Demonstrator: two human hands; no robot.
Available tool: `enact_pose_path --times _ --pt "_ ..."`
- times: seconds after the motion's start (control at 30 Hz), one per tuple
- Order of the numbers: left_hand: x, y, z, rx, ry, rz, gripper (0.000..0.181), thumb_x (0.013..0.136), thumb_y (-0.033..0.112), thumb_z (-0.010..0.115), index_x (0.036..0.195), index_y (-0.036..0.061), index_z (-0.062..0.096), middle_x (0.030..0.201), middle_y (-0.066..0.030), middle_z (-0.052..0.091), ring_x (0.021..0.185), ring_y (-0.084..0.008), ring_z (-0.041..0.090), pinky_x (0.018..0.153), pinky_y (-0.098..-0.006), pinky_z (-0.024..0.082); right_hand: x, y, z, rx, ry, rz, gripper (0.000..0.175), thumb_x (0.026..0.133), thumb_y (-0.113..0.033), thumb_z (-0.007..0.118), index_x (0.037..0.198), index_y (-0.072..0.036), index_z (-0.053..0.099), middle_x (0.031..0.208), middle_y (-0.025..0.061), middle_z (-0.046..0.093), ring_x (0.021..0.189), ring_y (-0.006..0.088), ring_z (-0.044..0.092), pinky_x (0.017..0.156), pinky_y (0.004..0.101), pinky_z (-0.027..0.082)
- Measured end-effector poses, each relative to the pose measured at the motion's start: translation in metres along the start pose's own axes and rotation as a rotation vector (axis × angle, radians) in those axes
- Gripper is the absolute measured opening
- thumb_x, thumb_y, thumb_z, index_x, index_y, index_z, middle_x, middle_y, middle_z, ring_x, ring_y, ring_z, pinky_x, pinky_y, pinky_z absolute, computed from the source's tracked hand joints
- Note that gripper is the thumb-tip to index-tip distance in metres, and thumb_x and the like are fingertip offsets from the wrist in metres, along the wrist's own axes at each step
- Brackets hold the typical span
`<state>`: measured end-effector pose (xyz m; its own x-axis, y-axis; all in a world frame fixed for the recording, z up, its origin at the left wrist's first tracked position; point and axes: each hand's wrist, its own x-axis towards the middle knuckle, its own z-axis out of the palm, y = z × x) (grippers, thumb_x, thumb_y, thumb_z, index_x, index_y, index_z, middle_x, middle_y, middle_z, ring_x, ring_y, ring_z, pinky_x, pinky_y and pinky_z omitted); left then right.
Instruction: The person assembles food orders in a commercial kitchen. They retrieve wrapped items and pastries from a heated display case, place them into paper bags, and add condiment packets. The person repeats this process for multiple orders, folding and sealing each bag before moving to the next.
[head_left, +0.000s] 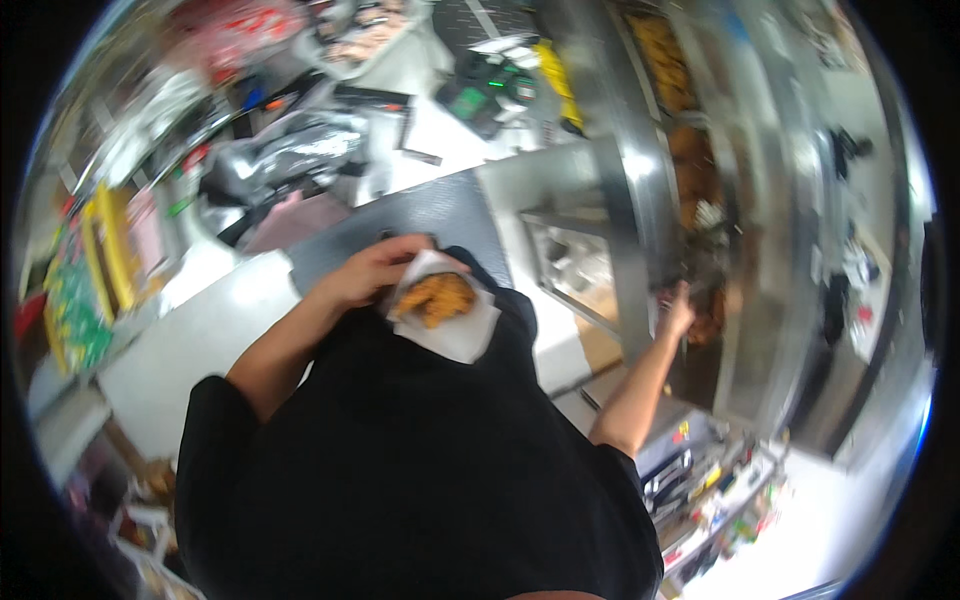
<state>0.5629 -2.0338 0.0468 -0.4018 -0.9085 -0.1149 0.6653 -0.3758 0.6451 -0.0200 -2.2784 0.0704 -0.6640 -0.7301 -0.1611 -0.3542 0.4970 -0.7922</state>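
Note:
My left hand (390, 264) holds a white paper sleeve (466, 335) upright in front of my black shirt. Golden-brown fried food (437, 298), probably chicken, fills its open mouth. My right hand (677, 311) reaches out to the right, into a long metal food case. Its fingers are closed around what looks like a metal utensil (705, 251), too blurred to name exactly. More browned fried pieces (694, 169) lie in a row beside and beyond that hand, with another batch (660, 56) farther along.
The metal frame (637, 161) of the case runs along my right. Ahead stand a green-lit device (487, 90), a yellow-handled item (559, 82) and black plastic bags (300, 150). A white counter (202, 337) lies left; a shelf of packets (712, 495) sits low right.

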Motion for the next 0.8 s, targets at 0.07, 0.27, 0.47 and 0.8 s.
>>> enact_pose_path --times 0.07,0.27,0.47,0.8 --pt "0.006 0.004 0.02 0.002 0.011 -0.063 0.022 0.107 0.007 0.06 0.129 0.0045 0.059 0.153 -0.0281 0.056 0.146 -0.036 0.053 0.119 -0.0456 0.046 -0.004 -0.027 -0.01 -0.755 0.089 -0.345 0.069 0.095 -0.054 0.078 0.123 0.009 0.069 0.121 0.0245 0.074 0.102 0.0355 0.075 0.093 0.045 0.06" --pt "0.027 0.019 0.059 0.159 -0.097 -0.07 0.015 0.111 0.019 0.061 0.113 0.0043 0.059 0.132 -0.014 0.068 0.137 -0.0233 0.058 0.107 -0.0356 0.046 -0.027 -0.187 -0.122 -0.876 1.135 -1.315 0.077 0.096 -0.07 0.067 0.143 -0.009 0.066 0.134 0.0108 0.071 0.128 0.0328 0.065 0.099 0.0501 0.054" --pt "0.03 0.026 0.068 0.018 -0.062 -0.011 0.013 0.11 0.014 0.062 0.119 0.0055 0.063 0.114 0.001 0.064 0.111 -0.0087 0.06 0.096 -0.0265 0.049 -0.075 -0.232 -0.18 -1.113 0.555 -1.123 0.044 0.091 -0.053 0.082 0.096 -0.011 0.073 0.084 0.0089 0.074 0.07 0.0298 0.071 0.066 0.0405 0.057" --pt "0.014 -0.004 0.063 0.021 0.079 0.02 0.003 0.111 0.011 0.056 0.109 0.0081 0.056 0.134 -0.0141 0.064 0.124 -0.0156 0.058 0.104 -0.0305 0.046 -0.204 -0.103 0.024 -0.419 -0.704 -0.952 0.065 0.078 -0.002 0.086 0.138 -0.002 0.061 0.135 0.0196 0.064 0.128 0.0384 0.063 0.113 0.0497 0.049"
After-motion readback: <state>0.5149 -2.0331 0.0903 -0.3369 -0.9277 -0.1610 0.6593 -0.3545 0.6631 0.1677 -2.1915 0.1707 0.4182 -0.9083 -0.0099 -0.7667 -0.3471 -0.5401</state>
